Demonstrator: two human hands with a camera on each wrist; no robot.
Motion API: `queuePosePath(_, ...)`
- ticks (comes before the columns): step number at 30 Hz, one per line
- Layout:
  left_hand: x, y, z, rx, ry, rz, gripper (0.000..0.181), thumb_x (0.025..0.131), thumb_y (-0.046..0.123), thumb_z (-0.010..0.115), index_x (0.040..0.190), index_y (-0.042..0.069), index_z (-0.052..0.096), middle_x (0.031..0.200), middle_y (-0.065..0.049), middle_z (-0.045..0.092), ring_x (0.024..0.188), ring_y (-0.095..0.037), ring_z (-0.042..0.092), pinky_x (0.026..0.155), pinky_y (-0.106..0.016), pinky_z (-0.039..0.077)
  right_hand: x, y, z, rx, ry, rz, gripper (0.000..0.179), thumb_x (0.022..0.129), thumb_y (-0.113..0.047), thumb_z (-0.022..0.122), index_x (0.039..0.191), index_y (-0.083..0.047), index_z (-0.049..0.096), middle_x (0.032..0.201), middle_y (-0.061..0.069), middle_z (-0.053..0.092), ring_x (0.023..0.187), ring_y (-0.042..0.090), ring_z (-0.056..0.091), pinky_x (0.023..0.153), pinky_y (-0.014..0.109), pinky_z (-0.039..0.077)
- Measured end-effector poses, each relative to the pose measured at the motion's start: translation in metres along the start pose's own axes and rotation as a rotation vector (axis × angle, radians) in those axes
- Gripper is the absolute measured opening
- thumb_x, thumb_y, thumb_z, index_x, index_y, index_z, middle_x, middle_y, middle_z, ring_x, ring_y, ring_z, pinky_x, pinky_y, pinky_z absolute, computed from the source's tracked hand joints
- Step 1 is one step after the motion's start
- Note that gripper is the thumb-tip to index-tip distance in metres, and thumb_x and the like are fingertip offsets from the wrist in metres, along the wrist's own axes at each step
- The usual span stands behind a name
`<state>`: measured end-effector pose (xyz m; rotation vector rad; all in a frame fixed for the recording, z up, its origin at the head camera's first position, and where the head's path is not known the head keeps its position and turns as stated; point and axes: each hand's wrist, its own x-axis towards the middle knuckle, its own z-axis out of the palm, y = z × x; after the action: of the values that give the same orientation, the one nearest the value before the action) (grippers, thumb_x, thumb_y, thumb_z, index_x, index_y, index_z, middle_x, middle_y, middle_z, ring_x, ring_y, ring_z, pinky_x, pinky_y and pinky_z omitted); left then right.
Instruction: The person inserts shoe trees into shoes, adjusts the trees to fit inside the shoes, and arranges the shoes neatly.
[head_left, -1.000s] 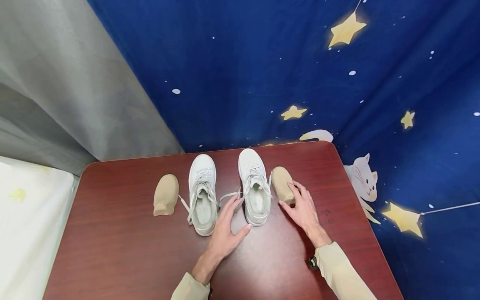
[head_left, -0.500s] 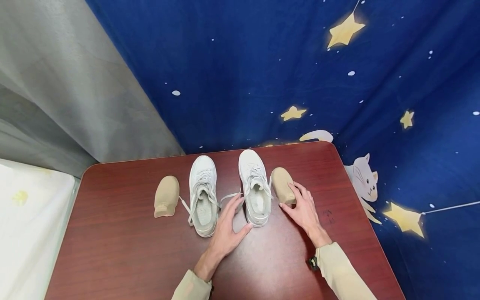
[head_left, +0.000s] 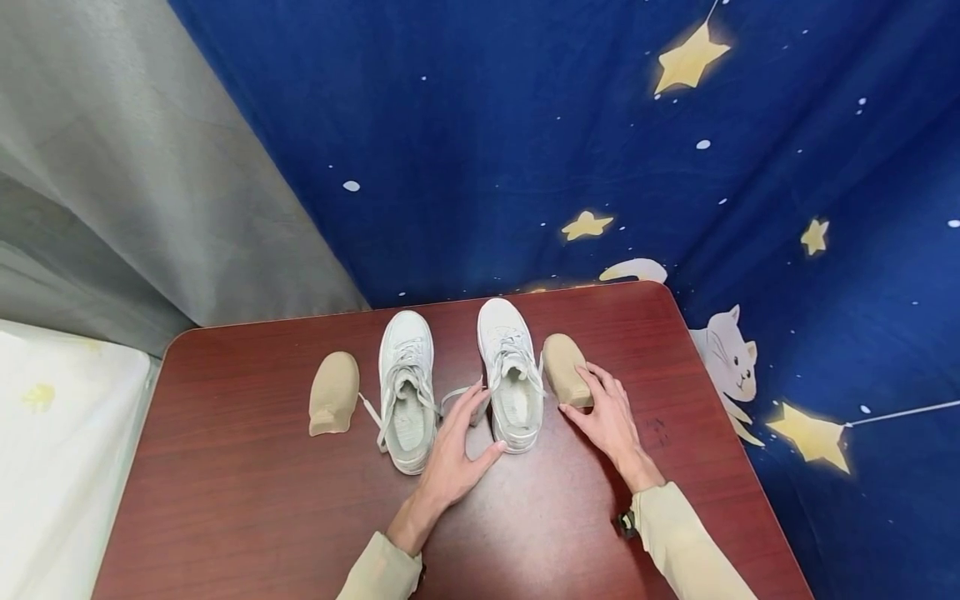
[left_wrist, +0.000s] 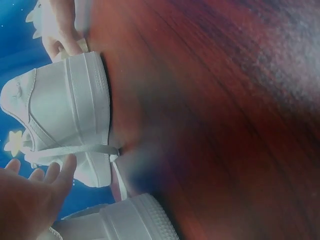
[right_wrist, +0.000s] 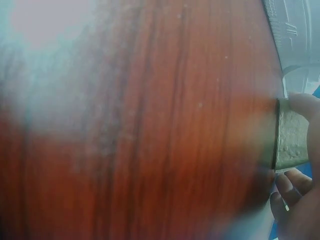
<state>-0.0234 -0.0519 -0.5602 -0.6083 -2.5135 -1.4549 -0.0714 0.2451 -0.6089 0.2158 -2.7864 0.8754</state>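
Two white lace-up sneakers stand side by side, toes toward the table's far edge: the left sneaker [head_left: 406, 392] and the right sneaker [head_left: 510, 375]. My left hand [head_left: 453, 458] lies between them, fingers extended along the right sneaker's left side and thumb near its heel. In the left wrist view, the fingers are beside the right sneaker [left_wrist: 65, 112] and its loose lace. My right hand [head_left: 609, 421] holds the near end of a beige toe-shaped shoe insert [head_left: 564, 367] between thumb and fingers. In the right wrist view, thumb and fingers lie on opposite sides of that insert [right_wrist: 291, 135].
A second beige shoe insert [head_left: 333, 393] lies left of the sneakers. Loose laces [head_left: 371, 412] trail beside the shoes. The reddish-brown table [head_left: 247, 500] meets a blue star-patterned curtain [head_left: 480, 150] at the back and a grey curtain [head_left: 150, 150] at the left.
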Motion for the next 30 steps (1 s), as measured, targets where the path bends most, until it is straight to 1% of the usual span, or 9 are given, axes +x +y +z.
queuePosePath(4, -0.001, 0.001, 0.002, 0.000, -0.005, 0.000, 0.077, 0.083, 0.028, 0.077, 0.150, 0.013, 0.043, 0.157, -0.003, 0.036, 0.140, -0.025, 0.040, 0.106, -0.046, 0.041, -0.001, -0.002, -0.001, 0.004, -0.005, 0.008, 0.074, 0.076, -0.034, 0.084, 0.141, -0.013, 0.055, 0.142, 0.009, 0.050, 0.120, 0.037, 0.051, 0.100, 0.051, 0.038)
queuePosePath(7, -0.002, 0.002, 0.002, -0.006, -0.016, -0.013, 0.077, 0.084, 0.030, 0.077, 0.150, 0.012, 0.042, 0.156, -0.007, 0.037, 0.140, -0.025, 0.040, 0.106, -0.044, 0.042, -0.001, -0.003, -0.002, 0.005, -0.007, 0.008, 0.074, 0.077, -0.035, 0.083, 0.141, -0.014, 0.054, 0.142, 0.009, 0.050, 0.122, 0.036, 0.051, 0.101, 0.051, 0.037)
queuePosePath(11, -0.001, 0.002, 0.003, -0.005, -0.023, -0.022, 0.076, 0.084, 0.031, 0.076, 0.149, 0.012, 0.042, 0.155, -0.013, 0.039, 0.139, -0.025, 0.041, 0.105, -0.045, 0.043, -0.001, -0.003, -0.002, 0.004, 0.001, 0.001, 0.074, 0.077, -0.035, 0.083, 0.141, -0.013, 0.054, 0.143, 0.009, 0.049, 0.126, 0.034, 0.049, 0.102, 0.052, 0.035)
queuePosePath(15, 0.000, 0.001, 0.004, 0.001, -0.021, -0.023, 0.075, 0.085, 0.031, 0.076, 0.150, 0.013, 0.042, 0.155, -0.013, 0.039, 0.140, -0.025, 0.041, 0.107, -0.046, 0.041, 0.000, -0.003, -0.003, 0.003, 0.004, 0.004, 0.074, 0.078, -0.034, 0.082, 0.142, -0.012, 0.053, 0.145, 0.009, 0.047, 0.129, 0.032, 0.048, 0.103, 0.055, 0.033)
queuePosePath(24, 0.002, -0.002, 0.007, 0.004, -0.022, -0.008, 0.076, 0.084, 0.030, 0.076, 0.150, 0.013, 0.042, 0.156, -0.008, 0.038, 0.141, -0.025, 0.039, 0.110, -0.044, 0.037, -0.002, -0.007, -0.007, 0.007, 0.000, 0.037, 0.074, 0.079, -0.036, 0.081, 0.143, -0.013, 0.053, 0.147, 0.007, 0.045, 0.127, 0.032, 0.050, 0.099, 0.056, 0.038)
queuePosePath(30, 0.006, -0.004, 0.010, 0.003, -0.017, -0.008, 0.076, 0.083, 0.029, 0.076, 0.149, 0.012, 0.043, 0.155, -0.011, 0.039, 0.140, -0.025, 0.040, 0.108, -0.046, 0.039, -0.003, -0.009, -0.011, 0.022, 0.008, 0.043, 0.073, 0.078, -0.038, 0.082, 0.142, -0.015, 0.054, 0.145, 0.004, 0.047, 0.123, 0.033, 0.053, 0.093, 0.056, 0.042)
